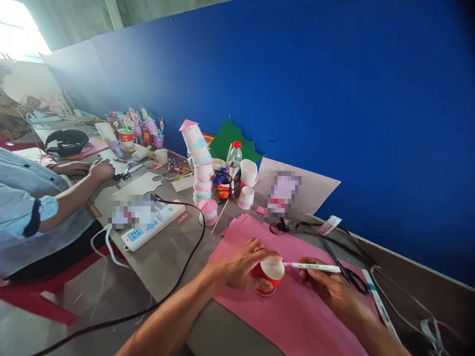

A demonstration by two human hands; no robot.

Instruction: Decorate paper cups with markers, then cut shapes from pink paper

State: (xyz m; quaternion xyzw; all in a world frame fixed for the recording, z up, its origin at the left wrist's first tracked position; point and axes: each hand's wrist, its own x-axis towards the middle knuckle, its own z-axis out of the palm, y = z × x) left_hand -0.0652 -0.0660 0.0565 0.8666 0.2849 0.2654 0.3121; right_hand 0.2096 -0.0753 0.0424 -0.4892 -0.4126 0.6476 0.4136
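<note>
My left hand (245, 267) is closed around a red paper cup (266, 284) with a white inside, steadying it on sheets of pink paper (308, 316). Between the fingers of my right hand (326, 284) lies a white marker pen (315, 267). The pen's pink end points left and comes up to the cup's rim; whether it touches I cannot tell. A pair of black scissors (354, 282) rests on the paper just beyond my right hand. Close by, a second white marker (378, 301) lies along the paper's right edge.
A leaning tower of decorated paper cups (203, 170) stands beyond the pink paper. A white power strip (154, 227) and a black cable (196, 247) lie to the left. Another person's hands (100, 170) work at the far left. A blue partition (334, 123) borders the table.
</note>
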